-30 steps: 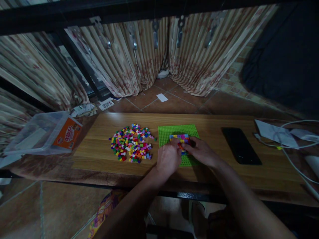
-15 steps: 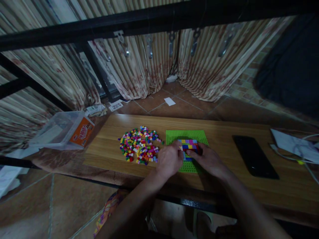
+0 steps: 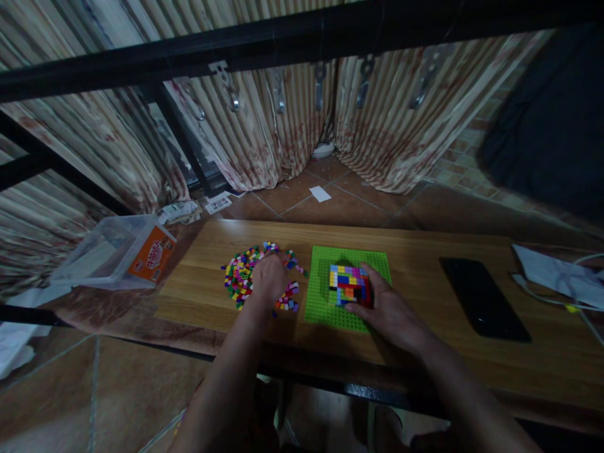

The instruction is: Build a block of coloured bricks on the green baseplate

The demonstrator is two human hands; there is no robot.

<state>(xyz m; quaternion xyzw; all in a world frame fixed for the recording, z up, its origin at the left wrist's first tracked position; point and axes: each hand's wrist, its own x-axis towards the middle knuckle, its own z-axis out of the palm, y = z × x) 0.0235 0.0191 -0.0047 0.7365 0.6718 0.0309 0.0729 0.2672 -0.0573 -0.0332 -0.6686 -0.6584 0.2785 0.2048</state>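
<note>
A block of joined toy bricks (image 3: 343,278) in many colours stands on a green studded baseplate (image 3: 317,302). My right hand (image 3: 389,309) grips its right side, thumb at the near edge and fingers along the far right. To the left lies a heap of small loose toy bricks (image 3: 238,277). My left hand (image 3: 270,277) is over the heap's right part, back of the hand up. Its fingertips are hidden, so whether it holds a brick cannot be seen.
A wooden board (image 3: 419,245) bears everything, with a black phone-like slab (image 3: 484,299) on the right. Beyond it lie white cables on paper (image 3: 561,270). A clear plastic bin (image 3: 113,251) with an orange label stands on the floor at left. A dark bar (image 3: 283,38) crosses above.
My left hand has moved left from the brick block to the loose heap. My right hand stays at the block, whose top and left side now show more.
</note>
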